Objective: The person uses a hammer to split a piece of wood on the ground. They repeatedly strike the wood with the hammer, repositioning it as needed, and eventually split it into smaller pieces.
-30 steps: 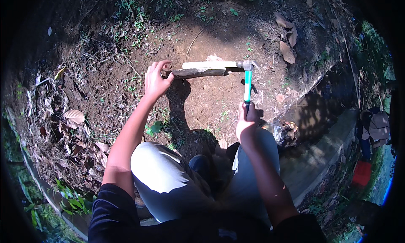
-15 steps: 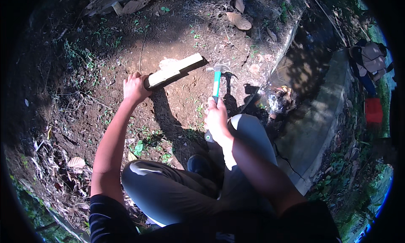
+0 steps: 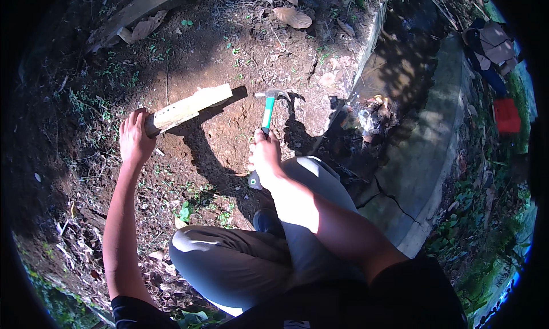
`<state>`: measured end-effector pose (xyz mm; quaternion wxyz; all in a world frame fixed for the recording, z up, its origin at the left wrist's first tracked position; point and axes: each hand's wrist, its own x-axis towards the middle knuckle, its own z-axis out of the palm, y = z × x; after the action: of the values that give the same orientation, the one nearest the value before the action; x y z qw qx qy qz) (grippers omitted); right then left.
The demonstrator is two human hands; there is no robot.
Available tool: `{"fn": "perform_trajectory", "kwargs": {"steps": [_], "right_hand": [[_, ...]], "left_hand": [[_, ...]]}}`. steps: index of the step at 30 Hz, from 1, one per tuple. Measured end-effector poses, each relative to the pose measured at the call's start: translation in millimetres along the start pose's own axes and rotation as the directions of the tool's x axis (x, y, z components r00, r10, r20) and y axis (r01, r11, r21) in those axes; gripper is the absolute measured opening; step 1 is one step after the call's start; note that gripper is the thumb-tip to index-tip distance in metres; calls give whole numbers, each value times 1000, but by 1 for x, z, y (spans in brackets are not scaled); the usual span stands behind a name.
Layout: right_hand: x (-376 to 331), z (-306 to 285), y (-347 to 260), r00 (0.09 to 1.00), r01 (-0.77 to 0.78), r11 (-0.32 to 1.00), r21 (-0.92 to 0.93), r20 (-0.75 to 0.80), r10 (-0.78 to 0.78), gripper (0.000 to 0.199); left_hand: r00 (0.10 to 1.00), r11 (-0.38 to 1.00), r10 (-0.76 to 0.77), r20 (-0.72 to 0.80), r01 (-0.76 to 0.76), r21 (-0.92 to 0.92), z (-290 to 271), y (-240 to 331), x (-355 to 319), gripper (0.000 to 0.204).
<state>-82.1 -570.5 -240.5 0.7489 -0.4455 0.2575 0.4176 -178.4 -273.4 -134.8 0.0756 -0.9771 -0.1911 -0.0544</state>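
Observation:
My left hand (image 3: 136,136) is closed around the near-left end of a pale wooden block (image 3: 191,107), with its fingers over the end. The block slants up to the right, has a stepped outline, and shows a row of small dark dots near the held end. Its shadow falls on the soil beside it. To the right, my right hand (image 3: 266,156) grips a claw hammer (image 3: 268,113) by its green and black handle. The hammer's metal head points away from me, apart from the block's far end.
Below are my bent knees (image 3: 211,252). A water-filled concrete channel (image 3: 412,174) with a cracked floor runs along the right, with litter (image 3: 373,117) at its edge. Dry leaves (image 3: 293,17) and a plank (image 3: 134,14) lie at the back. A red object (image 3: 506,116) sits far right.
My left hand has drawn the wooden block left and slightly nearer, turning more of its broad face upward. The hammer stays in my right hand, and the whole view has shifted.

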Motion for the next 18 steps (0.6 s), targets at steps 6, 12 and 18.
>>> {"fn": "perform_trajectory", "kwargs": {"steps": [6,12,18], "right_hand": [[-21,-2,57,991,-80,981,174,-94,97,21],[-111,-4,59,966,-232,957,177,-71,247,16],[-234,-45,-100,919,-362,918,-158,-226,324,17]], "left_hand": [[987,980,-129,94,141,-141,-21,-25,-11,39],[880,891,-334,337,411,-192,-67,-45,-84,40],[752,808,-441,490,570,-149,-145,-56,-166,38]]}}
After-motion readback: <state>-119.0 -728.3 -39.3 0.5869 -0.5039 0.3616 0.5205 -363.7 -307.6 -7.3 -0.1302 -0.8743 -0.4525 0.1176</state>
